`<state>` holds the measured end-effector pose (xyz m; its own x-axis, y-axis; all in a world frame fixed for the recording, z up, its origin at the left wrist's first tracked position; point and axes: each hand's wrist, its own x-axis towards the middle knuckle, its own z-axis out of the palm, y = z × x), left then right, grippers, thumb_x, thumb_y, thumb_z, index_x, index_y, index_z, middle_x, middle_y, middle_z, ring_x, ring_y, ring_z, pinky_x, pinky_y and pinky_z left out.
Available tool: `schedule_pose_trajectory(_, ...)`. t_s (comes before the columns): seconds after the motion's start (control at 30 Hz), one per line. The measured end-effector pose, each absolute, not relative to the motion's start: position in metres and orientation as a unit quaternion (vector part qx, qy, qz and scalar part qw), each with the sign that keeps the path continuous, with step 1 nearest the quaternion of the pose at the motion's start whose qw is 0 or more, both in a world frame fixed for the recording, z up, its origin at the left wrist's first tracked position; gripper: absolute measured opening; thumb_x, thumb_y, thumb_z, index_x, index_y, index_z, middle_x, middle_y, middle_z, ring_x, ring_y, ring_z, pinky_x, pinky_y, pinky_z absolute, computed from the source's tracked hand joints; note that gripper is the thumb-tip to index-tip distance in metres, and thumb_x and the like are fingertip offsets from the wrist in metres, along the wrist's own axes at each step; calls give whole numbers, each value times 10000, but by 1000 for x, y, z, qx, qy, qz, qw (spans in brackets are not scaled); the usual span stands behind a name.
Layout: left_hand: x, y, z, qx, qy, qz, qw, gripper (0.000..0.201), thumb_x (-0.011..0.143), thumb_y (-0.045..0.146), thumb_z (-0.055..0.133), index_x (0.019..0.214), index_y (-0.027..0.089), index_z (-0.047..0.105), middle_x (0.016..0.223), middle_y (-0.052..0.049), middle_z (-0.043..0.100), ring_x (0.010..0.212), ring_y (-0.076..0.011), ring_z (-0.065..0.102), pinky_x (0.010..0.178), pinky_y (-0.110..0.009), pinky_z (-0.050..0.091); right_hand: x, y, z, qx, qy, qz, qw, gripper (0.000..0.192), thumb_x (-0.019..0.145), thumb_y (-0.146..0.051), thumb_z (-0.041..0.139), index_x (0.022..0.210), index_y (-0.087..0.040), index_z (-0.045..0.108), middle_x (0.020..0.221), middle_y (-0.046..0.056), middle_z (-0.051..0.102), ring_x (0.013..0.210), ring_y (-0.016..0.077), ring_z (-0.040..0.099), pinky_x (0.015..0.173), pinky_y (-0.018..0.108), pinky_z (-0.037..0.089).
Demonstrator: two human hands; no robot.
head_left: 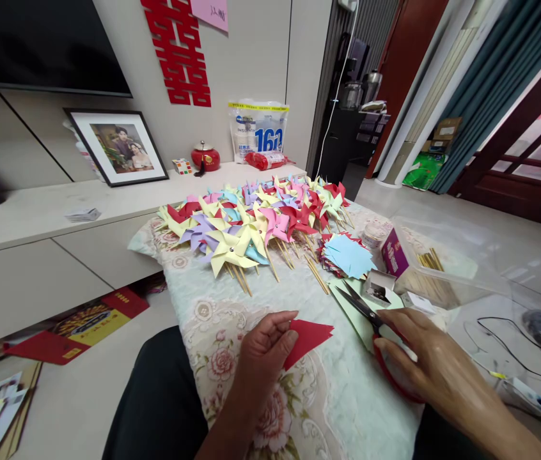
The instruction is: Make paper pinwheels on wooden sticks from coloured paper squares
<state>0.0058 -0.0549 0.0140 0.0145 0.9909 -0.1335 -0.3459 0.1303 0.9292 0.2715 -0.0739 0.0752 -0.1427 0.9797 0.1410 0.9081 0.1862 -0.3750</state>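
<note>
My left hand (268, 342) pinches a red piece of folded paper (307, 340) between thumb and fingers, above the flowered tablecloth. On the right, my right hand (414, 351) has its thumb and fingers around the handles of a pair of scissors (364, 305) with red and white grips. Their dark blades point away to the left, slightly parted, over light green paper (352, 319). Beyond the blades lies a stack of cut paper (347, 254), light blue on top with coloured edges below. Many paper pinwheels (232, 249) on wooden sticks are heaped across the far part of the table.
Small boxes (378, 287) stand just past the scissors. A clear plastic bin (462, 268) with wooden sticks and a purple box (394, 252) is at the right. Loose sticks (317, 275) lie mid-table. Behind, a cabinet (121, 201) carries a framed photo (119, 148) and a red jar (206, 158).
</note>
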Motion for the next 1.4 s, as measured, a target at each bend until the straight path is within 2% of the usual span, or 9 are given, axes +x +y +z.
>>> schedule_pose_trajectory(0.13, 6, -54, 11, 337, 424, 544, 641, 306, 701, 313, 830, 976, 198, 762, 850, -35, 756, 769, -162, 663, 734, -274, 510, 224, -63, 89, -486, -751, 350, 276, 414, 934, -287, 558, 1341, -219, 590, 1240, 105, 649, 1034, 228, 654, 851, 342, 550)
schedule_pose_trajectory(0.23, 6, -55, 11, 316, 423, 542, 654, 338, 699, 341, 835, 989, 189, 753, 830, -32, 745, 740, -168, 663, 719, -291, 516, 204, -50, 85, -425, -737, 428, 305, 403, 897, -222, 612, 1298, -255, 644, 1257, 79, 643, 1047, 216, 637, 867, 329, 523)
schedule_pose_trajectory(0.4, 4, -55, 17, 334, 433, 520, 657, 325, 754, 403, 787, 996, 188, 749, 816, -27, 744, 693, -158, 637, 690, -285, 502, 197, -36, 57, -430, -664, 495, 360, 259, 874, -347, 710, 1115, -253, 734, 990, 43, 701, 877, 197, 638, 775, 307, 484)
schedule_pose_trajectory(0.5, 2, -55, 19, 404, 450, 503, 617, 322, 852, 455, 681, 1003, 181, 754, 898, -54, 758, 804, -197, 651, 758, -312, 507, 197, -37, 45, -447, -603, 538, 384, 273, 855, -414, 739, 1060, -235, 736, 829, 11, 687, 733, 152, 596, 686, 272, 442)
schedule_pose_trajectory(0.63, -1, -54, 17, 465, 430, 487, 602, 422, 947, 505, 519, 1061, 168, 745, 992, -93, 747, 958, -248, 643, 884, -363, 490, 195, -38, 41, -452, -568, 558, 402, 284, 829, -451, 760, 968, -204, 741, 711, -15, 644, 642, 116, 537, 618, 243, 389)
schedule_pose_trajectory(0.83, -1, -55, 12, 457, 373, 450, 670, 497, 839, 533, 668, 1154, 149, 684, 674, -4, 644, 585, -132, 537, 587, -257, 431, 192, -38, 35, -462, -538, 564, 423, 328, 808, -483, 764, 941, -184, 732, 679, -13, 642, 601, 113, 526, 573, 237, 368)
schedule_pose_trajectory(1.07, 0, -60, 19, 497, 338, 424, 678, 580, 724, 411, 803, 1244, 202, 656, 969, -45, 686, 746, -146, 572, 644, -245, 437, 194, -36, 23, -480, -538, 540, 435, 331, 810, -517, 745, 873, -192, 728, 693, 8, 674, 598, 143, 549, 573, 267, 404)
schedule_pose_trajectory(1.3, 9, -57, 12, 414, 409, 464, 668, 324, 771, 334, 759, 1034, 154, 700, 696, 10, 659, 596, -106, 531, 593, -224, 424, 194, -38, 23, -479, -533, 553, 425, 334, 820, -512, 745, 811, -180, 708, 605, -23, 620, 539, 108, 480, 527, 237, 332)
schedule_pose_trajectory(1.4, 12, -55, 12, 391, 423, 489, 655, 225, 751, 304, 759, 901, 146, 702, 661, 7, 671, 556, -100, 520, 554, -217, 419, 195, -39, 22, -443, -517, 599, 422, 322, 835, -502, 741, 870, -183, 722, 648, -16, 655, 575, 113, 532, 556, 229, 362)
